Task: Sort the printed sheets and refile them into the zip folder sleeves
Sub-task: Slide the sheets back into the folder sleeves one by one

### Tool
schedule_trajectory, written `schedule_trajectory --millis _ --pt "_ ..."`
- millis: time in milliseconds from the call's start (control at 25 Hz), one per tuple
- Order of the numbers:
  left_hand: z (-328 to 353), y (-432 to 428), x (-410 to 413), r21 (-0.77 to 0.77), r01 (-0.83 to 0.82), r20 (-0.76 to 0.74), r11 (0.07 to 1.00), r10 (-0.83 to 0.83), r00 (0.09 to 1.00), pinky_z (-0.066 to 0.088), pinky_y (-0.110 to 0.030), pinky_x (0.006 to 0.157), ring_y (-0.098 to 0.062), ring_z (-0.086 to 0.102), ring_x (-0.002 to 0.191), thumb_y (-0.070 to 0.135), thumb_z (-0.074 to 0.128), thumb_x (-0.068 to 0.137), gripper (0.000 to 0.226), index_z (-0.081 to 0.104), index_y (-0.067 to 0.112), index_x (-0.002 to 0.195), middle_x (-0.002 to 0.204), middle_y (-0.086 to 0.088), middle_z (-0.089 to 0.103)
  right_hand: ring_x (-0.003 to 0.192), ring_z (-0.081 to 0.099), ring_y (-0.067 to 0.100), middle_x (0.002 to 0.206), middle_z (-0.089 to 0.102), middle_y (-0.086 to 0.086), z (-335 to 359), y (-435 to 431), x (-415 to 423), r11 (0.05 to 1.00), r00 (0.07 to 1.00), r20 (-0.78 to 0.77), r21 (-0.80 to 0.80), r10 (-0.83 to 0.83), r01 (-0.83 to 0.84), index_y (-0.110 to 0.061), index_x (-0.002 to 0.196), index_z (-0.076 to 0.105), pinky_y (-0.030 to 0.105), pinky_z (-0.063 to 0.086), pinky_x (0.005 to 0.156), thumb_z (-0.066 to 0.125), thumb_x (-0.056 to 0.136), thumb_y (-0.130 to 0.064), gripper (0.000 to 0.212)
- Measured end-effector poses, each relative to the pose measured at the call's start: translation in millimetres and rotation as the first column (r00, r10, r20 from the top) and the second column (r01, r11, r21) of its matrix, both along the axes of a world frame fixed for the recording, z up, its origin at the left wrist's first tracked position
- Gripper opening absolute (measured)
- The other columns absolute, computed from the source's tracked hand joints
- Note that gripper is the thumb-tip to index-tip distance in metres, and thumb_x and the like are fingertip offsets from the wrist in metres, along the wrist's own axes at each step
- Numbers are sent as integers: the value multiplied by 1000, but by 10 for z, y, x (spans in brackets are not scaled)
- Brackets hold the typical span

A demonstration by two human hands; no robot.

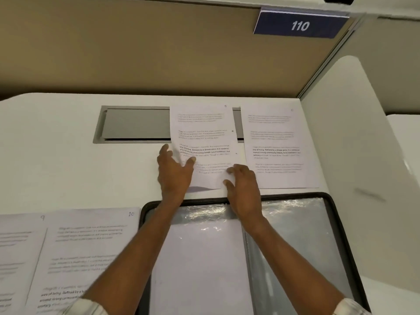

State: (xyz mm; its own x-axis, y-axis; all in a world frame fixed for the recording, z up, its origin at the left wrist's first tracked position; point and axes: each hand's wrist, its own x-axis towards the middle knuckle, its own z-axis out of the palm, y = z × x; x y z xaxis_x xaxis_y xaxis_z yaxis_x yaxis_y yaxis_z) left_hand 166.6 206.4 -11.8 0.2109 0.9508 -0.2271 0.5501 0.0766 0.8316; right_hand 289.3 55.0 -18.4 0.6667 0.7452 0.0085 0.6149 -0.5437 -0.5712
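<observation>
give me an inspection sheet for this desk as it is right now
surface: white desk, grey hatch set in it
job's things: middle sheet, right sheet, sheet 9 and sheet 10 at near left, open zip folder with a white sheet in its left sleeve
clutter: nothing seen
hands: left hand flat on middle sheet's left edge; right hand at its lifted near corner, grip unclear
cables: nothing seen
surroundings: tan partition, sign 110
</observation>
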Motion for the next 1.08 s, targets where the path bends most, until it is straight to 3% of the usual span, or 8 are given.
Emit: schedule_trajectory --millis 80,200,400,440,520,600,880,1080 --pt "57 99 31 -87 -63 19 994 65 998 50 -47 104 -23 63 117 49 77 88 70 46 22 146 131 -2 65 120 51 24 136 58 6 -5 0 -14 1000 999 39 -15 18 -17 -9 124 65 23 42 94 67 96 -11 29" --pt "158 204 47 -95 0 129 995 12 992 58 -43 93 -19 71 102 37 71 96 31 70 19 122 112 4 75 120 53 25 133 59 6 9 -3 14 999 999 7 -11 41 -41 -9 123 66 24 42 95 69 94 -11 29" --pt "445 124 -81 -172 142 356 975 -72 931 59 -22 77 -13 76 97 26 73 96 26 75 20 122 107 9 79 119 54 16 129 57 -4 138 107 390 971 951 -308 215 -31 102 -18 129 60 35 51 101 74 93 -21 39" --pt "515 77 -116 -178 167 393 970 -85 916 60 -24 79 -13 76 98 25 72 96 25 75 22 121 108 9 79 122 52 12 134 54 -7 206 136 515 962 904 -424 225 -48 157 -20 135 57 29 50 100 74 93 -22 46" --pt "642 -26 -208 -191 196 446 962 -93 890 60 -30 86 -15 76 102 23 72 97 24 74 22 120 111 6 79 130 51 9 144 52 -6 361 184 717 939 662 -749 222 -8 263 -21 146 49 24 46 100 74 93 -21 58" --pt "740 -111 -313 -190 184 470 964 -75 879 59 -35 89 -18 76 103 22 72 97 24 74 19 121 112 3 79 129 57 13 141 60 -1 466 201 874 942 512 -858 202 37 269 -21 149 47 29 46 101 75 92 -18 63" --pt "1026 -464 -575 -182 152 530 971 -33 847 60 -24 71 -16 77 95 20 73 95 25 74 17 119 110 4 79 110 72 26 117 74 15 970 -69 874 922 545 -825 315 149 225 -6 126 68 35 60 89 76 89 -8 38" --pt "1167 -724 -617 -173 216 535 961 -93 840 62 -39 85 -19 76 99 12 73 95 20 74 19 114 108 2 79 102 74 25 114 75 16 1297 -581 869 913 607 -784 332 128 237 -1 119 70 37 60 91 76 89 -7 31"
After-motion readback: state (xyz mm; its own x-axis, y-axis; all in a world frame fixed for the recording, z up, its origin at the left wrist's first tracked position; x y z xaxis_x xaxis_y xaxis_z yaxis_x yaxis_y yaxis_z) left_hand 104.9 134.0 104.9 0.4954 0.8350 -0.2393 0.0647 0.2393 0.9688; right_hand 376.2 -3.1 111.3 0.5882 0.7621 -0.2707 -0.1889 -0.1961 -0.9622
